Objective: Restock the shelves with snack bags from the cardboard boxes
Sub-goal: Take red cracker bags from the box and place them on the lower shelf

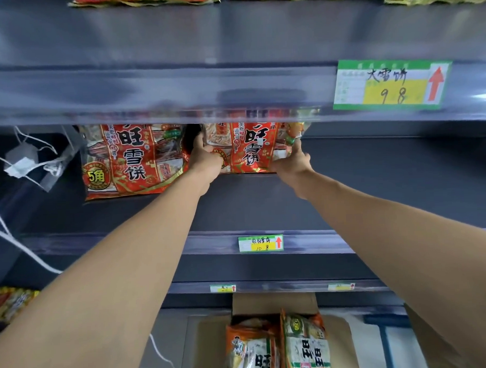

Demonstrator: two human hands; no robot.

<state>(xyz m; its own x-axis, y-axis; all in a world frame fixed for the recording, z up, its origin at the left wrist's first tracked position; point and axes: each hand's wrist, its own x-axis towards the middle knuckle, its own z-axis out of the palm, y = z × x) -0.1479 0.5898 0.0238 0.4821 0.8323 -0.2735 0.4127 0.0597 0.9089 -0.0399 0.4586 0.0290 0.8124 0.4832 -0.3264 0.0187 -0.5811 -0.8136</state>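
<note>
"Head view: what are the person's hands doing?"

"Both are reaching up onto the middle shelf [374, 184]. The left hand [205, 156] is gripping the left edge of a red snack bag [249, 147], fingers curling round it. The right hand [290, 161] is holding the bag's right edge, thumb pressing up along the front; its other fingers are hiding behind the bag."

"Where is that bag sitting?"

"It is standing upright toward the back of the shelf, bottom edge down at the surface, its top hiding behind the front lip of the shelf above. A second red bag [128, 160] is standing just beside it on the left, the two meeting near the left hand."

"And the supply?"

"An open cardboard box [273, 302] is lying on the floor below the shelves, with two orange-and-white bags [308, 344] standing upright in it. A green price label [390, 83] is hanging on the upper shelf's front edge toward the right, a smaller label [260, 243] on the middle shelf's front edge."
</note>
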